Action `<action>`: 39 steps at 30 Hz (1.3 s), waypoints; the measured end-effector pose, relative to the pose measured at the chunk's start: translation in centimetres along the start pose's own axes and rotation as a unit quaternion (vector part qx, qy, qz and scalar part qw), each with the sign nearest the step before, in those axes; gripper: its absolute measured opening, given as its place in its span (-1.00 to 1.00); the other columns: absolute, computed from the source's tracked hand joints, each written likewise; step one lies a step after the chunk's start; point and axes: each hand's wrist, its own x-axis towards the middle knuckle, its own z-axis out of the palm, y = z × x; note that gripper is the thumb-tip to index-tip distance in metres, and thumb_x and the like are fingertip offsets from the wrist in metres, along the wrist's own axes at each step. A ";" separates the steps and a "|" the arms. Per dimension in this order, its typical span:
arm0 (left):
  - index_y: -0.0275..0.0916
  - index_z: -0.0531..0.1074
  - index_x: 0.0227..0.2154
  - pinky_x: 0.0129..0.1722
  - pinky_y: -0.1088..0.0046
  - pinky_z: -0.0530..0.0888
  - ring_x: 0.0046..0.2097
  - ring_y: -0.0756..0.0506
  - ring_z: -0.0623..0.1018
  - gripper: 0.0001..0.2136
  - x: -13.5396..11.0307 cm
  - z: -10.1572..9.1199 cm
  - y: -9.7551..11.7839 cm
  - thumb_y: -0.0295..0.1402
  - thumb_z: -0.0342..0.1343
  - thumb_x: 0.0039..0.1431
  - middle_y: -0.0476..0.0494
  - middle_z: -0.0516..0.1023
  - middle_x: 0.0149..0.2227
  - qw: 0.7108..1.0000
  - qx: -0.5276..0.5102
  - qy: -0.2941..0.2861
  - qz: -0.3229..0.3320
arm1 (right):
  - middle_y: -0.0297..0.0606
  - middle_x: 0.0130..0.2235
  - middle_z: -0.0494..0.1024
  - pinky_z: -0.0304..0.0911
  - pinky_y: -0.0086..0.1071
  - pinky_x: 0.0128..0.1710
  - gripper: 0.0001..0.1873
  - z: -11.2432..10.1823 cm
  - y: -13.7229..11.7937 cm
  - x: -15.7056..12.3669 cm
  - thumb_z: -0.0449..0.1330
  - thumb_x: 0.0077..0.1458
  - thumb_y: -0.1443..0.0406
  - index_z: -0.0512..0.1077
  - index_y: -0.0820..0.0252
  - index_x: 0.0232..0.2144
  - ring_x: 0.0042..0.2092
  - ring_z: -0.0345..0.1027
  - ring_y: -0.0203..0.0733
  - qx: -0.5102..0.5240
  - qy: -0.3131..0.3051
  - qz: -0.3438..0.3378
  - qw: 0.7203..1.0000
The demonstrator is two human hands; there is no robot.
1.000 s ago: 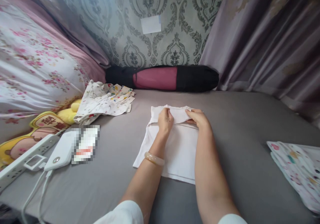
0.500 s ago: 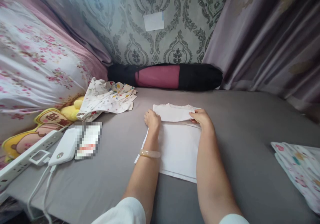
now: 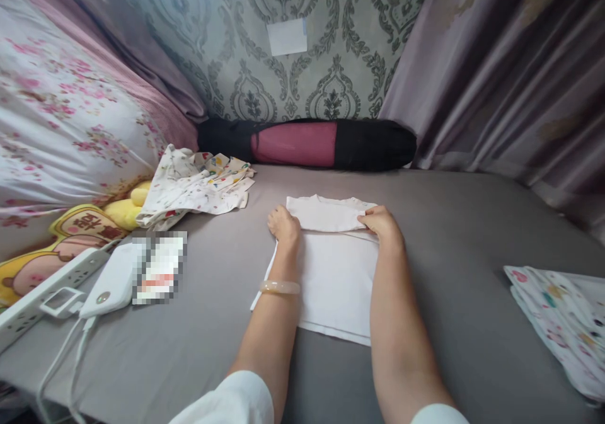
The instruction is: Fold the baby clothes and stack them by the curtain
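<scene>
A white shirt (image 3: 338, 279) lies on the grey bed sheet in front of me, its neckline end at the far side. The upper part forms a raised, folded strip across its far end. My left hand (image 3: 284, 223) is closed on the left end of that strip, and a pale bangle (image 3: 280, 287) circles the wrist. At the opposite end, my right hand (image 3: 380, 222) pinches the strip between thumb and fingers. Part of the shirt's lower left side is hidden behind my left forearm.
Crumpled patterned clothing (image 3: 198, 188) lies at the left, near a yellow cushion (image 3: 70, 241). A power strip (image 3: 61, 285) and white power bank (image 3: 116, 282) with cables sit nearer. Folded printed cloth (image 3: 560, 323) rests at right; a black-and-pink roll (image 3: 295, 143) lies along the wall.
Both hands keep their hold on the shirt with hardly any movement. The whole view has shifted slightly, so things appear a little further left.
</scene>
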 end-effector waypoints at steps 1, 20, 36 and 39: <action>-0.32 0.41 -0.10 0.00 0.17 0.34 0.08 -0.31 0.43 -0.73 0.0 0.0 0.1 -0.54 -0.11 0.20 -0.45 0.47 -0.02 1.000 0.002 0.010 0.002 | -0.15 -0.41 0.61 0.37 -0.43 -0.31 -0.93 -0.2 -0.2 -0.3 0.31 -0.06 0.39 0.58 0.22 -0.41 -0.25 0.53 -0.11 -0.043 0.019 -0.009 0.999; -0.28 0.19 0.26 0.34 0.16 0.02 0.39 -0.19 0.09 -0.54 -1.4 2.9 2.2 -0.42 -0.24 0.34 -0.25 0.20 0.33 0.945 0.004 -0.097 0.313 | -0.14 0.43 -0.15 -0.41 0.10 0.34 -0.41 6.4 -4.9 -4.8 -0.28 0.37 0.22 -0.03 0.27 0.37 0.42 -0.41 -0.01 -0.303 -0.061 -0.190 0.932; -0.39 0.24 0.23 0.33 0.10 0.05 0.35 -0.24 0.17 -0.54 -1.2 3.5 2.1 -0.32 -0.27 0.37 -0.35 0.24 0.30 0.961 0.006 -0.049 0.273 | -0.07 0.40 -0.02 -0.37 0.05 0.34 -0.42 6.8 -4.7 -4.9 -0.24 0.36 0.22 0.04 0.31 0.35 0.41 -0.27 -0.01 -0.293 -0.015 -0.195 0.936; -0.36 0.24 0.23 0.34 0.12 0.02 0.36 -0.20 0.16 -0.54 -1.2 3.3 2.3 -0.34 -0.27 0.37 -0.33 0.25 0.30 0.958 -0.014 -0.017 0.285 | -0.02 0.40 -0.04 -0.41 0.08 0.34 -0.41 6.5 -4.6 -4.8 -0.24 0.36 0.21 0.06 0.34 0.34 0.41 -0.33 0.02 -0.287 0.033 -0.176 0.941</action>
